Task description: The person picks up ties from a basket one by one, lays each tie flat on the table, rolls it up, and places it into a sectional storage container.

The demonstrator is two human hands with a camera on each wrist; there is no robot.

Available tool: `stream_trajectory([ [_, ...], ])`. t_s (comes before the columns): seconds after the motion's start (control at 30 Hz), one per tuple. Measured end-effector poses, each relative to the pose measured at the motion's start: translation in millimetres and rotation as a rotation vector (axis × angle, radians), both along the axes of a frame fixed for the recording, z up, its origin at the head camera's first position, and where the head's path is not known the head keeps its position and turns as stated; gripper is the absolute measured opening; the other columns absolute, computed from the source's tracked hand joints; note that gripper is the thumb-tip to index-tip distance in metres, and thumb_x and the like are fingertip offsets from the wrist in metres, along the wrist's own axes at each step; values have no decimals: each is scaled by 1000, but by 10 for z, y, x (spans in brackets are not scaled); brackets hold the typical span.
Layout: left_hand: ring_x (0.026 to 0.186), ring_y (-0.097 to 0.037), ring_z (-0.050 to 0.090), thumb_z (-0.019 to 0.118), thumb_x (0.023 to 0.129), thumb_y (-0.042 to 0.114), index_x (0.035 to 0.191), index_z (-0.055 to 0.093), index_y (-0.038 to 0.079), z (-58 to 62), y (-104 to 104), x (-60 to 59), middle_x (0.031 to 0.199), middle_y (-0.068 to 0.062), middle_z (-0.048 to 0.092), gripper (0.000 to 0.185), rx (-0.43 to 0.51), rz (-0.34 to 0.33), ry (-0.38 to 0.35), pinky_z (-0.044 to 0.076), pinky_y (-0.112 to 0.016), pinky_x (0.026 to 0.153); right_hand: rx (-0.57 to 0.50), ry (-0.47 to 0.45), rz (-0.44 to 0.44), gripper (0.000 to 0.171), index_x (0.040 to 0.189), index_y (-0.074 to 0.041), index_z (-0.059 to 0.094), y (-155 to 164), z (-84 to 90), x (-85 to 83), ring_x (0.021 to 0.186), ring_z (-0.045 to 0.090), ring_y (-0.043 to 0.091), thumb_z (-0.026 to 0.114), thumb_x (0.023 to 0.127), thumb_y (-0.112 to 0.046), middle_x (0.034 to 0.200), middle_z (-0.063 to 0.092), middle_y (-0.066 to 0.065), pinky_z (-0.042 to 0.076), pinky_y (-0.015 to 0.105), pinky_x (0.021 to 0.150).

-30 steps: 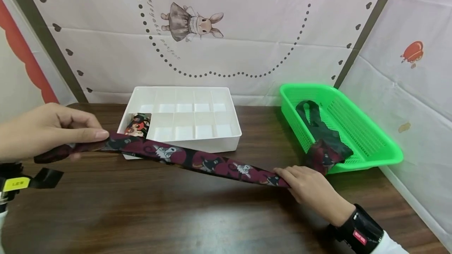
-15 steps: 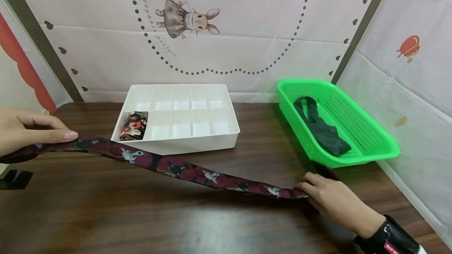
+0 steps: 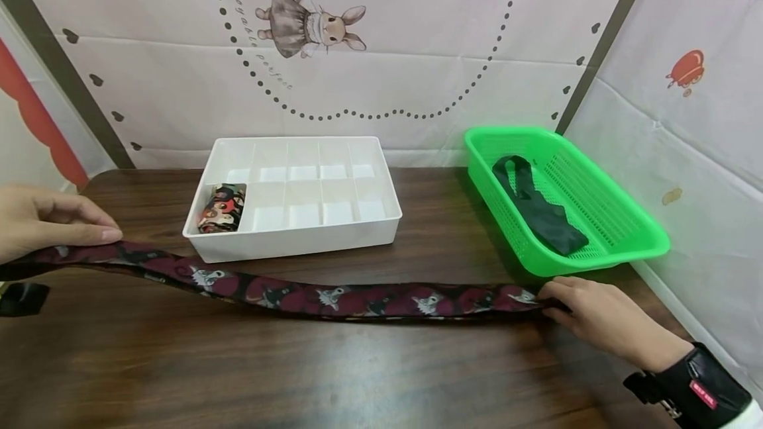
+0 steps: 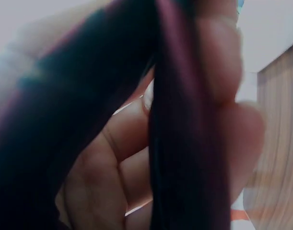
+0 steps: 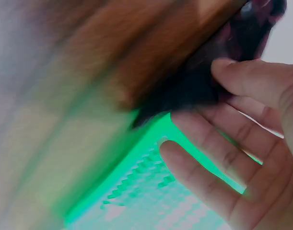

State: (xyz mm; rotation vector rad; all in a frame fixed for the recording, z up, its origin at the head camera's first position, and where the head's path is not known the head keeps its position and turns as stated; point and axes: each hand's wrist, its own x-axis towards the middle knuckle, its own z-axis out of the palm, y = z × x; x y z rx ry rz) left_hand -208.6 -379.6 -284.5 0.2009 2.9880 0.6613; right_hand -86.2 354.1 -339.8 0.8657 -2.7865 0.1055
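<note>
Holding a long patterned tie (image 3: 334, 298) stretched across the wooden table (image 3: 357, 376), in front of the white divider box (image 3: 298, 230) & near the green basket (image 3: 596, 243). My left hand (image 3: 42, 220) pinches one end, thumb on top; my right hand (image 3: 602, 316) pinches the other end w/ fingertips. Fabric looks soft, light, prob slippery, sagging mid-span, so best gripped at the ends.
</note>
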Motion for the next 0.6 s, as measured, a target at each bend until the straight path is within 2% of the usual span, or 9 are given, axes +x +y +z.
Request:
stream_trajectory([
  [0.13,69,-16,60,73,99,49,121,72,-4,-55,-89,-59,85,-4,75,57,-6,3,-32,46,-30,57,-2,-73,-35,30,102,-22,74,90,-33,-1,84,69,11,90,82,-8,99,69,-11,57,35,66],
  [0.23,70,-16,62,74,99,48,122,71,-6,-97,-150,-91,87,-6,76,59,-14,0,-37,47,-29,58,-34,-93,-53,30,107,-21,74,109,-24,-15,88,70,13,89,84,-8,103,69,-10,57,36,69],
  [0.4,73,-14,66,76,100,39,123,69,-10,-151,-220,-109,89,-9,78,55,-27,-20,-61,49,-28,59,-71,-63,31,35,118,-19,76,-24,-47,-61,101,70,17,89,86,-14,115,70,-6,60,40,77],
  [0.53,84,-31,68,76,97,48,117,74,-5,-178,-202,-150,95,-14,76,57,-134,-59,-116,55,-48,72,-52,-40,128,42,125,-13,75,-186,-154,-78,106,69,20,89,87,-22,122,69,1,60,41,81],
  [0.6,92,-35,66,74,96,54,114,76,0,-196,-173,-182,99,-13,74,57,-176,-104,-208,54,-56,77,-34,-3,144,41,122,-12,75,-230,-202,-78,100,68,16,90,86,-23,117,68,0,59,38,77],
])
